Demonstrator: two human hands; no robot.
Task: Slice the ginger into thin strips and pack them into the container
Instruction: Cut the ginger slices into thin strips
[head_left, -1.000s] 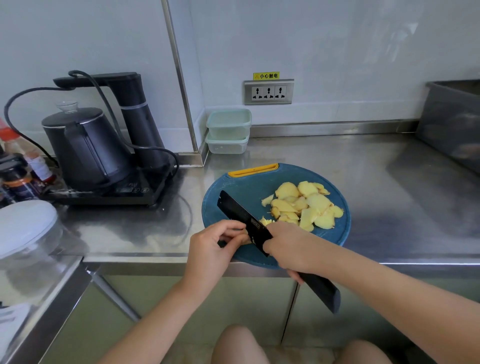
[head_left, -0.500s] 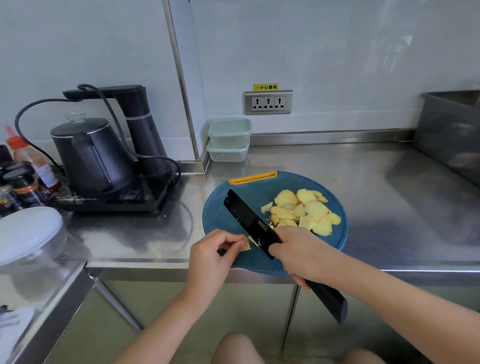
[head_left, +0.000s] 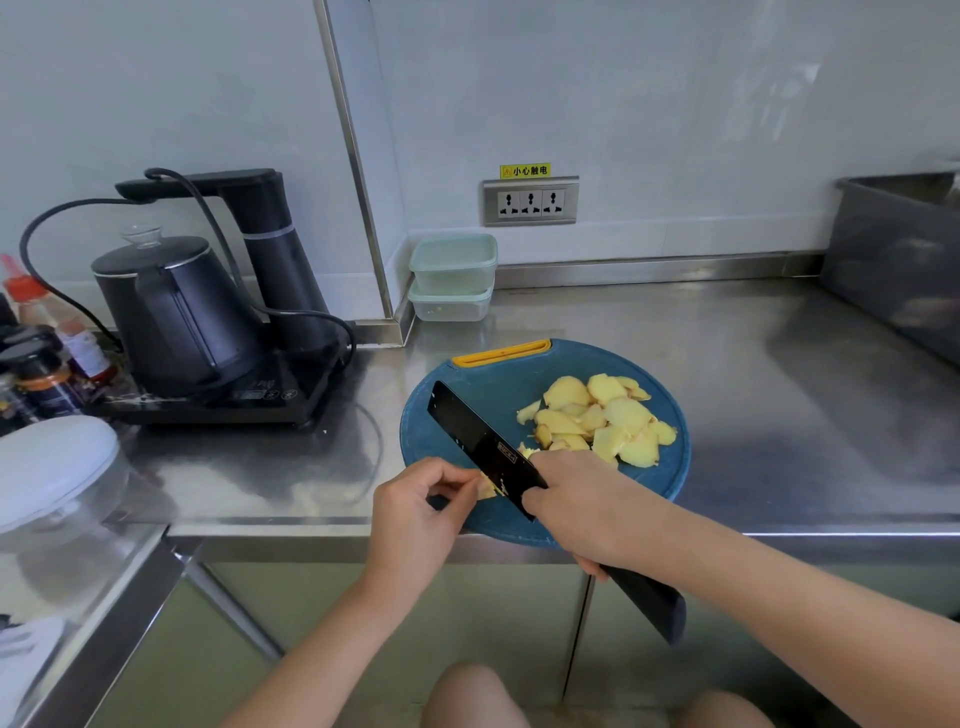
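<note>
from the head cam: the scary bit is the left hand (head_left: 415, 514). its fingertips pinch a tiny ginger nub (head_left: 487, 489) right up against the blade of the black knife (head_left: 478, 447), so there's barely any ginger between fingers and edge. my guess is that a piece that small rolls or squirts out under pressure, and then the blade lands on a fingertip. the right hand (head_left: 587, 509) is wrapped around the handle up near the blade, and the handle's end sticks out past the counter edge, so a bump from a knee could jog it. the round blue cutting board (head_left: 670, 483) also hangs a little over the steel countertop (head_left: 727, 374) lip, and leaning hard on that near side might tip it.

the ginger itself: pale yellow, peeled, mostly a loose overlapping pile of flat ginger slices (head_left: 602, 421) on the far right of the board. they're slices, not strips yet. the two stacked containers (head_left: 453, 262) sit back in the corner, well apart from the board. can't tell if anything's in them.
</note>
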